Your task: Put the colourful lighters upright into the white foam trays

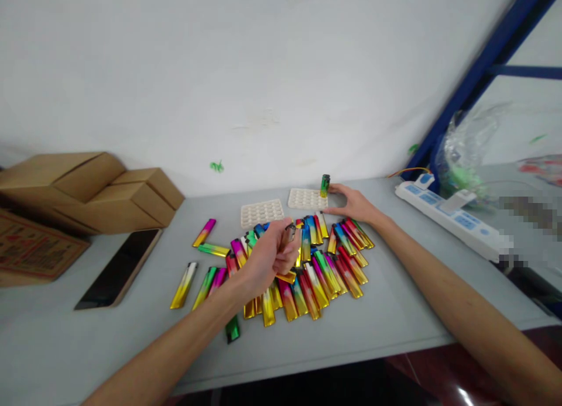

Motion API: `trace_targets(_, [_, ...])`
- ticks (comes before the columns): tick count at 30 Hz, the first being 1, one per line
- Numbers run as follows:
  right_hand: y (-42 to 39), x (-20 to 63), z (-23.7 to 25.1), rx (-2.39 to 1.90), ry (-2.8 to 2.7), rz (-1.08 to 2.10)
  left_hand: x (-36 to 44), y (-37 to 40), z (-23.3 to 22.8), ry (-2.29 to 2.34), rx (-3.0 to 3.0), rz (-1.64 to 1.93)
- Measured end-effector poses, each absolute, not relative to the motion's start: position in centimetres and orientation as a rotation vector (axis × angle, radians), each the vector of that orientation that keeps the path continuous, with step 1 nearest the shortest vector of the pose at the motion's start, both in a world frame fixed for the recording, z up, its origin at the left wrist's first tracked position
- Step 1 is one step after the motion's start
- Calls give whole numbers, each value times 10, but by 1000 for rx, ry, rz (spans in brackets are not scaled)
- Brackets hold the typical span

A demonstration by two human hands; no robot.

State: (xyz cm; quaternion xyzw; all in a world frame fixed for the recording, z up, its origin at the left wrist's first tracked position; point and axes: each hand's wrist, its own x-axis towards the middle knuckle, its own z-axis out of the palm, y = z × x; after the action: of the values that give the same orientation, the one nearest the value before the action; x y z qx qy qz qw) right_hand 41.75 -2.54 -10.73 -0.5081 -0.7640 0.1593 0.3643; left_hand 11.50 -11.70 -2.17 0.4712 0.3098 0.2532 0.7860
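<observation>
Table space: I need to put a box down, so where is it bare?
Bare table runs along the near edge, right of the lighter pile, and between the phone and the pile. Crowded: the centre, where both hands work, and the trays behind.

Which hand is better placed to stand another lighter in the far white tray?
Probably the right hand: it rests beside the far tray, touching the upright lighter. The left hand hovers over the pile.

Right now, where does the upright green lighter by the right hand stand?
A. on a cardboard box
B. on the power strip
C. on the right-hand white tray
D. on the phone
C: the green lighter stands upright at the edge of the right-hand white tray, with the right hand beside it.
</observation>
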Motion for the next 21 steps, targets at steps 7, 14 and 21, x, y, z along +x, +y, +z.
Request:
trace_targets(7, [-27, 418, -106, -1311, -1982, 399, 115, -117, -21, 670, 992, 577])
trace_targets(14, [-26, 418, -106, -1306, -1991, 396, 118, -118, -24, 694, 1005, 603])
trace_targets(21, [-27, 417, -106, -1303, -1982, 395, 119, -119, -25, 704, 987, 614])
